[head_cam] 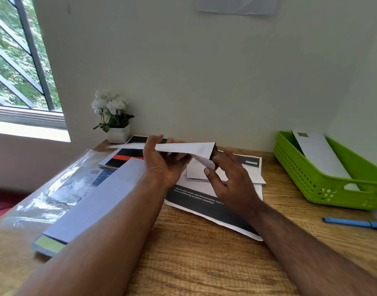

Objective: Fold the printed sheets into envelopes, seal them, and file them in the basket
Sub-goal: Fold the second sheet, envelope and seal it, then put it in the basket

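Envelope in hand: a white envelope [184, 148] is held edge-on above the desk, in front of the wall, with its flap end hanging open on the right side.
Left hand: the left hand [162, 161] grips the envelope's middle, thumb on top and fingers under it.
Right hand: the right hand [228, 178] is at the open end, fingers spread and loosely curled; its fingertips seem to reach into the mouth, though what they hold there, if anything, I cannot tell.
Step in hand: probably opening the mouth or pushing a folded sheet home (no seal made yet on this one).
Folded sheet: a small folded paper [196, 170] lies on the desk just below the hands, resting on the printed sheets [206, 205].
Envelope stock: a stack of unused envelopes [93, 201] lies at the left, part under the left forearm, beside a clear plastic wrapper [48, 193].
More prints: further printed pages [123, 158] lie near the back, by a potted plant [112, 116].
Basket: the green basket [324, 189] at the right holds one envelope [320, 152] leaning inside, so at least one is filed.
Left to do: fill, seal and file this one; several sheets wait.
Pen: a blue pen [354, 223] lies near the basket.
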A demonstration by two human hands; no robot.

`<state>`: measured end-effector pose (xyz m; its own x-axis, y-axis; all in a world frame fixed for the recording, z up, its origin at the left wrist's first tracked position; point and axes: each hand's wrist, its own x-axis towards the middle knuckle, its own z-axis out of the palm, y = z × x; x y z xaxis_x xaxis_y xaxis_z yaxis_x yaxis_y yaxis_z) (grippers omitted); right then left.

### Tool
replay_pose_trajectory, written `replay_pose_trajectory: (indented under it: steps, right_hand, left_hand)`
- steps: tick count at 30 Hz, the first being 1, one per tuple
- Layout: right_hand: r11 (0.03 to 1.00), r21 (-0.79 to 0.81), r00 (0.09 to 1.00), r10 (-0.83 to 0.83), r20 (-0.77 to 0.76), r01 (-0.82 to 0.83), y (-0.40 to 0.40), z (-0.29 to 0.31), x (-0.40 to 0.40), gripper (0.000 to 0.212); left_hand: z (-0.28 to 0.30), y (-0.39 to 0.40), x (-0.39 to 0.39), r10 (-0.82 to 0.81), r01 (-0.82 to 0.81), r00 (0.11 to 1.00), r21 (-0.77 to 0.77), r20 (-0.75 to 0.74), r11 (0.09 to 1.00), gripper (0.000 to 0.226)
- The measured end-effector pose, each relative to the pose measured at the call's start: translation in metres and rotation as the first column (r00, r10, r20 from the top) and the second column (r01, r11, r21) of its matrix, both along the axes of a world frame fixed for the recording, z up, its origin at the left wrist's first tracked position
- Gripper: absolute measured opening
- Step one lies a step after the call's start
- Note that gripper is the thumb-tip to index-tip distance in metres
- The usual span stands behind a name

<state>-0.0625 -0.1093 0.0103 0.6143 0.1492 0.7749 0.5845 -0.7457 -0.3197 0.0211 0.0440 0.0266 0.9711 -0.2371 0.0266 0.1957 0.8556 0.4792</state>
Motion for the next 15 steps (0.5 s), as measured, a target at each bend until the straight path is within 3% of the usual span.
replay_pose_trajectory:
  steps: [4,9,12,15]
  right_hand:
    - [0.981,-0.195,0.999,-0.013,-0.033,0.007,-0.006,-0.004,0.004,0.047]
    - [0.937,-0.332,0.994,-0.113,0.001,0.107,-0.007,-0.011,0.008,0.057]
    - [0.912,-0.372,0.985,-0.154,0.078,0.172,-0.008,-0.01,0.008,0.053]
    - [0.858,-0.497,0.986,-0.164,-0.028,0.129,-0.01,-0.003,0.006,0.038]
  left_hand:
    - [0.0,0.003,0.001,-0.091,0.087,0.995,0.111,0.028,0.99,0.052]
    - [0.006,-0.001,-0.009,-0.229,0.186,0.961,0.254,0.152,0.949,0.038]
    - [0.007,0.0,-0.009,-0.213,0.185,0.968,0.202,0.129,0.962,0.075]
    - [0.005,0.004,-0.003,-0.186,0.174,0.979,0.137,0.081,0.975,0.126]
